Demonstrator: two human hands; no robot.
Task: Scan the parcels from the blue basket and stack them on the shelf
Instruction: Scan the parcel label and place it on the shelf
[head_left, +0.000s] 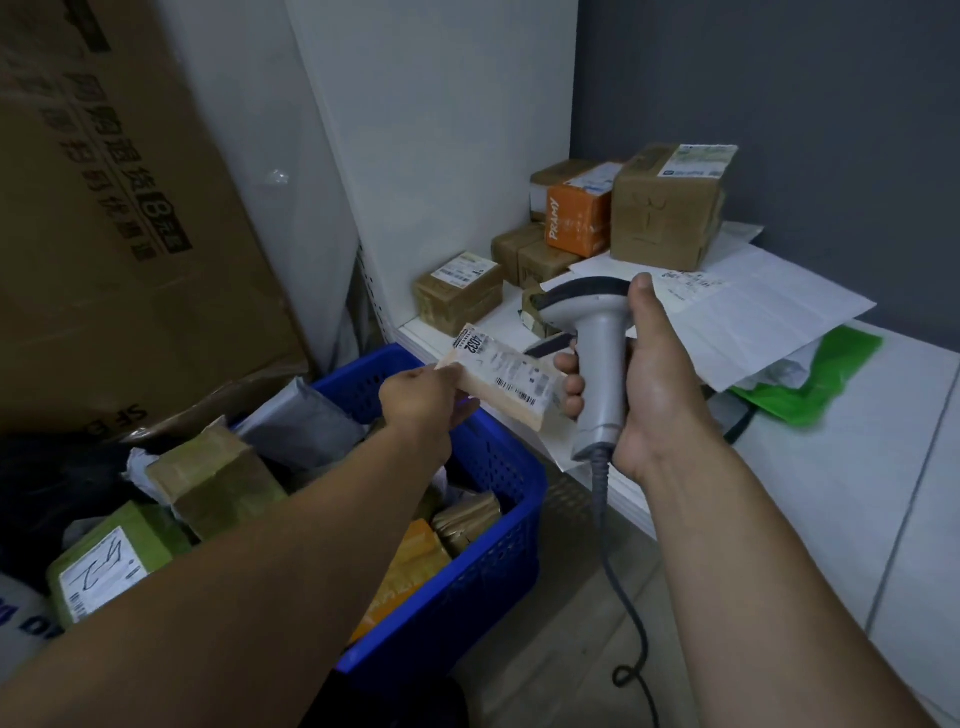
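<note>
The left hand (421, 400) pinches a small parcel (501, 376) by its end, label side up, so the scanner (592, 332) can read it. The right hand (657, 384) is wrapped round the scanner's handle, nose aimed at the label. The parcel hangs over the blue basket (498, 530) — the shelf (831, 441) waits just beside.

One head-worn camera looks forward and down, close over the blue basket (493, 561) and shelf (831, 493).

Plain white wall panel (457, 130), dark grey wall (805, 93) to its right, large brown cardboard box with black print (104, 208) at left, dim light
</note>
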